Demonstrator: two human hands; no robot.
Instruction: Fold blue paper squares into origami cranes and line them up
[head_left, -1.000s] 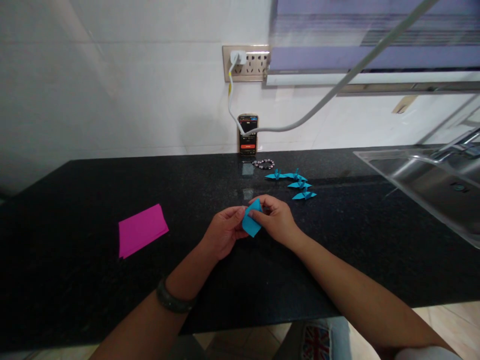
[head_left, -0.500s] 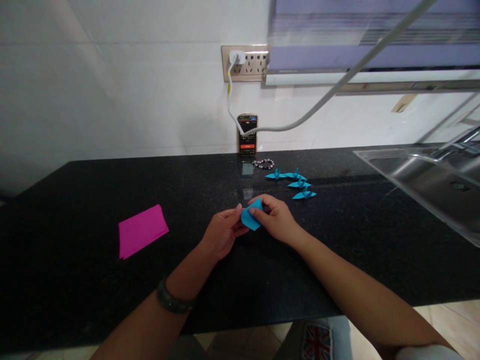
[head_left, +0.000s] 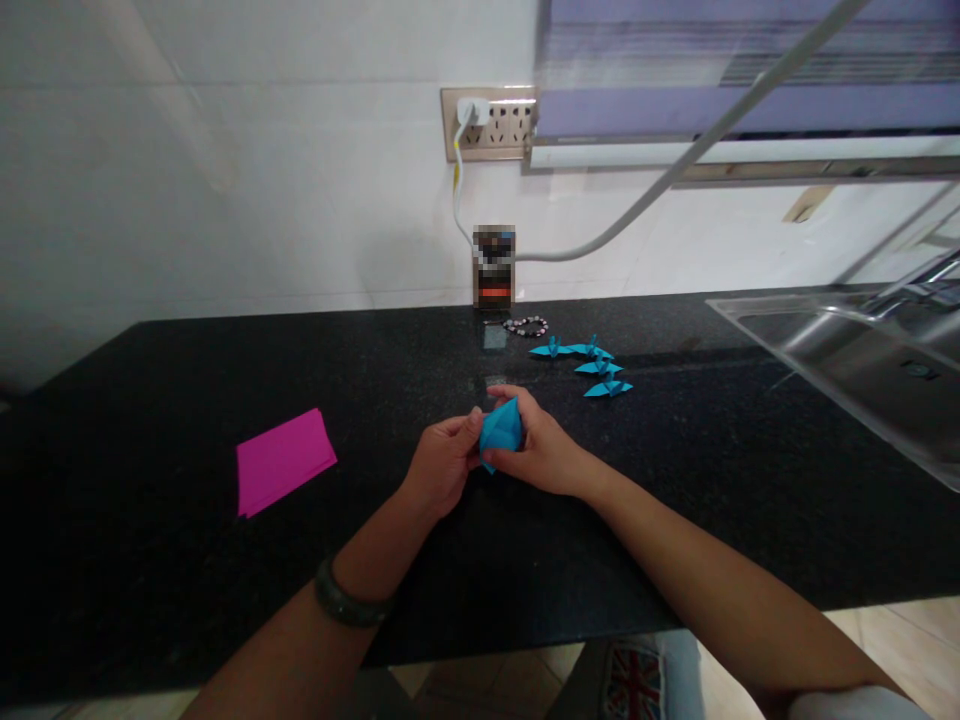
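Changed since the earlier frame: one blue paper, now turning more of its creased, faceted face toward the viewer, with one tip pointing up; the right thumb is now resting along its lower edge instead of pressing across its middle. This is suggesting a regrip for shaping a fold, the piece seeming still unfinished.

Item: left hand, pinching the paper's left edge, thumb uppermost; a dark bangle is circling its wrist.

Item: right hand, cupping the paper's right side, thumb in front, fingers partly hiding behind. Both hands are meeting at the one piece, which they are holding up about midway between the back and front edges of the black countertop.

Item: pink sheets, stacking slightly askew toward the countertop's left end, staying unmoved.

Item: four blue cranes, clustering beyond the right hand, toward the back edge, also staying put.

Item: beaded bracelet, lying near the back edge, just before a phone that is leaning upright against the wall, its screen pixelated.
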